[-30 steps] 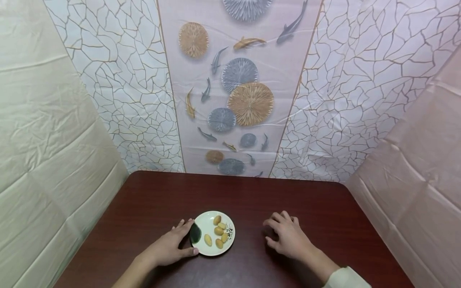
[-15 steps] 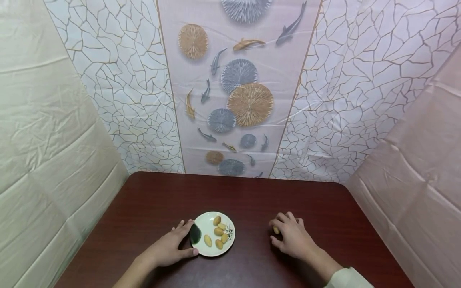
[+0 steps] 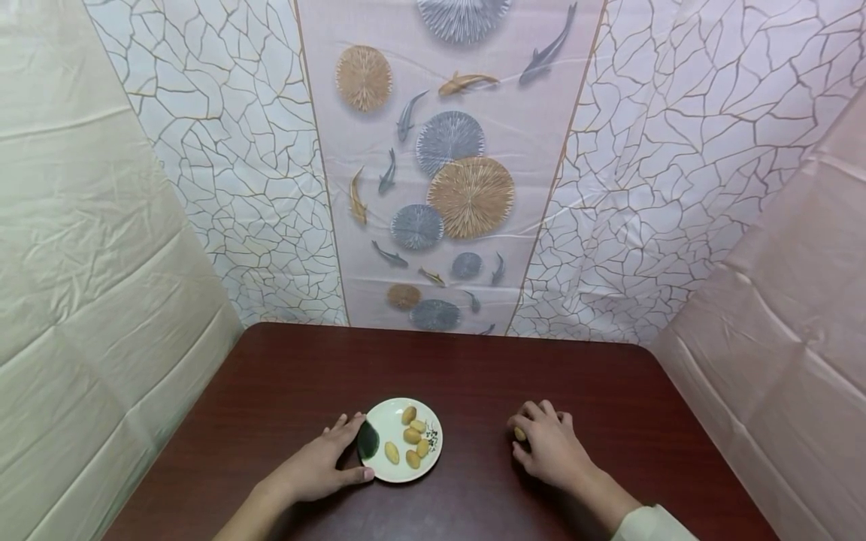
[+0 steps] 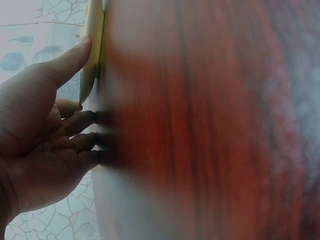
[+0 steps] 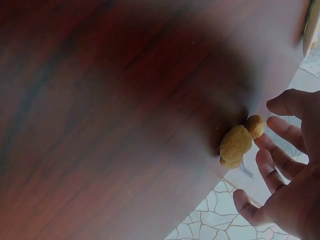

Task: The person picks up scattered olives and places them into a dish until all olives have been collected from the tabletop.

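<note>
A small white round plate (image 3: 386, 417) with a dark green patch and a dark printed motif holds several small oval yellow-brown fruits (image 3: 412, 435). My left hand (image 3: 313, 467) rests at its left side, thumb and index finger touching the rim, fingers mostly straight. In the left wrist view, the thumb tip meets the plate edge (image 4: 90, 75). To the right of the plate, my right hand (image 3: 551, 445) hovers low over the table, fingers spread and bent. Beneath it, in the right wrist view, a few more fruits (image 5: 236, 142) lie clustered at the fingertips, thumb apart from them.
The dark red-brown wooden table (image 3: 446, 368) has rounded far corners. A patterned cloth (image 3: 433, 248) with fish and discs hangs behind it, and pale cloth walls (image 3: 778, 315) stand on both sides.
My right hand has shifted slightly to the right, and a yellow fruit has come into view between its thumb and fingers. My left hand and the plate stay where they were.
</note>
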`<state>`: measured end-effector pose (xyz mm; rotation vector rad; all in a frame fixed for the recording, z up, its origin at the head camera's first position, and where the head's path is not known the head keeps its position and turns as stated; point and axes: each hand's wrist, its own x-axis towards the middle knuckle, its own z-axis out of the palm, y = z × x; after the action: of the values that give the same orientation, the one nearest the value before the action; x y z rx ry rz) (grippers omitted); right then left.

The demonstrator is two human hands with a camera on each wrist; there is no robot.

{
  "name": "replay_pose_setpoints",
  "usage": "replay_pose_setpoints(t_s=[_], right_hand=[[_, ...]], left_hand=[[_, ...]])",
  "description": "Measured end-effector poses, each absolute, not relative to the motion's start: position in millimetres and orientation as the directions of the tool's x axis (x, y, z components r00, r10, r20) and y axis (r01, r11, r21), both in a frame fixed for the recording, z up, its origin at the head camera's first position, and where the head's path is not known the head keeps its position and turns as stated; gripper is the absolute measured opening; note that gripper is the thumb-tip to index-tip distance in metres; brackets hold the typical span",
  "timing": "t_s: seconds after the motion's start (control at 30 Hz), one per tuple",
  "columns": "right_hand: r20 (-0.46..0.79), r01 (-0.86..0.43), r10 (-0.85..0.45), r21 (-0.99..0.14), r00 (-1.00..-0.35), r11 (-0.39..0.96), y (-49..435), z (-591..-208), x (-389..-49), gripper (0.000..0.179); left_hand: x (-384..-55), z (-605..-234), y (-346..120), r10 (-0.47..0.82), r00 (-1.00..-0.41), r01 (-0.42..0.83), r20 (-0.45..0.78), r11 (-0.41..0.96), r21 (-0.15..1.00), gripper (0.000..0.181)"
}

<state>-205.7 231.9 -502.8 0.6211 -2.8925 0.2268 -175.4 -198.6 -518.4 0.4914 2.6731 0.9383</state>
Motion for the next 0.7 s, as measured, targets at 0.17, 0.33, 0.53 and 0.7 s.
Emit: replay_pose_setpoints(t_s=[0.17, 0.33, 0.53, 0.7], right_hand=[[0.205, -0.406, -0.381, -0.095, -0.901, 0.909, 231.6, -505.8, -207.0, 0.023], [0.203, -0.382, -0.361, -0.076, -0.910, 0.921, 231.3, -505.4, -207.5, 0.026], [0.203, -0.381, -0.361, -0.069, -0.910, 0.922, 230.6, -504.8, -207.6, 0.026], [0.208, -0.386, -0.365, -0.070, -0.907, 0.920, 229.7, -504.7, -206.5, 0.023]], left_hand=[[-175.0, -517.8, -198.7, 0.395, -0.908, 0.221, -0.139, 0.734, 0.642, 0.106], [-175.0, -517.8, -199.0, 0.391, -0.910, 0.218, -0.138, 0.733, 0.644, 0.106], [-175.2, -518.2, -199.2, 0.395, -0.908, 0.217, -0.141, 0.731, 0.647, 0.106], [-174.8, -516.9, -199.0, 0.398, -0.906, 0.217, -0.143, 0.728, 0.650, 0.106]])
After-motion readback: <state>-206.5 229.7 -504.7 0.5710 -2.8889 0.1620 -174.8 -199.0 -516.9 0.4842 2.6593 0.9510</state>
